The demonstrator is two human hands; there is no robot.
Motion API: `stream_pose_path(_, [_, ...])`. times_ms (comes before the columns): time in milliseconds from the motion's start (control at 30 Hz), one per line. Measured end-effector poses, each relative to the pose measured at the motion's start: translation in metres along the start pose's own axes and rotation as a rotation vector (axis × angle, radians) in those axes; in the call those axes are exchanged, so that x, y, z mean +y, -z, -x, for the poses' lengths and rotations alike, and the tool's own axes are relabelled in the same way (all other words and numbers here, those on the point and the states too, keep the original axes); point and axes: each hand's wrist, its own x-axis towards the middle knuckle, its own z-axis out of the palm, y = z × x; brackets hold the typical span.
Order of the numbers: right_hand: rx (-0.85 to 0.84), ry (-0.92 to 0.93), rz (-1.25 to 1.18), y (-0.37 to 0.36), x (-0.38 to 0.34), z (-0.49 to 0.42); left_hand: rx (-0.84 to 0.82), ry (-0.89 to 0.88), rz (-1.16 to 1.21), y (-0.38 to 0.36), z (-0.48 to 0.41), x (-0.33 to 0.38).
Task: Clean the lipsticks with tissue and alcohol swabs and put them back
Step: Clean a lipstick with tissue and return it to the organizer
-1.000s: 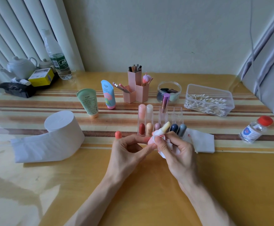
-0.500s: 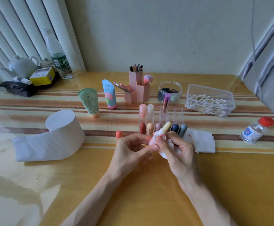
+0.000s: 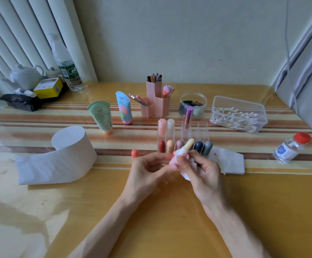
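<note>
Soft daylight reaches you from the blinds [image 3: 12, 34] at left, laying pale glare along the desk's [image 3: 263, 211] left edge. Your right hand [image 3: 205, 172] looks slightly blurred, and the frame's edges bow.

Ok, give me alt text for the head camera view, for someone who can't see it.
The left hand and right hand pinch a pink-stained tissue wrapped round a cream lipstick above a yellow table. Behind stands a clear organizer of lipsticks.

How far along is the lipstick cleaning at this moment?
Done: unclear; the folded tissue carries a red smear, so some wiping likely happened. In hand: left hand holds a cream lipstick, right hand pinches crumpled tissue round it. Left: alcohol bottle capped, orange cap standing loose, organizer slots free.
</note>
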Motion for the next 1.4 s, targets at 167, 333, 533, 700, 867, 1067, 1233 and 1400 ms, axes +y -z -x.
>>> stream_pose_path(167, [0.006,0.045,0.071,0.001,0.002,0.0,-0.092,0.065,0.057,0.005,-0.003,0.001])
stream_pose_path(333, [0.038,0.008,0.051,-0.002,0.004,-0.001,0.079,-0.025,-0.045,0.002,0.001,-0.001])
stream_pose_path(533, [-0.002,0.001,0.032,0.002,0.0,0.0,-0.07,0.072,0.077,0.003,-0.002,0.003])
stream_pose_path(700, [0.009,0.026,0.036,0.0,0.001,0.0,-0.01,0.004,0.016,0.003,0.001,0.005])
stream_pose_path(867, [-0.002,0.028,0.066,0.0,0.004,0.0,0.035,-0.063,-0.115,0.003,0.003,0.004])
stream_pose_path(1067, [0.035,0.062,0.111,-0.001,0.002,0.0,0.028,-0.119,-0.227,0.005,0.003,0.004])
stream_pose_path(1233, [0.096,0.094,0.173,0.0,0.004,0.0,0.0,-0.067,-0.211,0.005,0.002,0.005])
stream_pose_path(1400, [0.202,0.089,0.053,0.008,-0.001,-0.002,-0.035,0.032,-0.166,0.013,0.004,0.008])
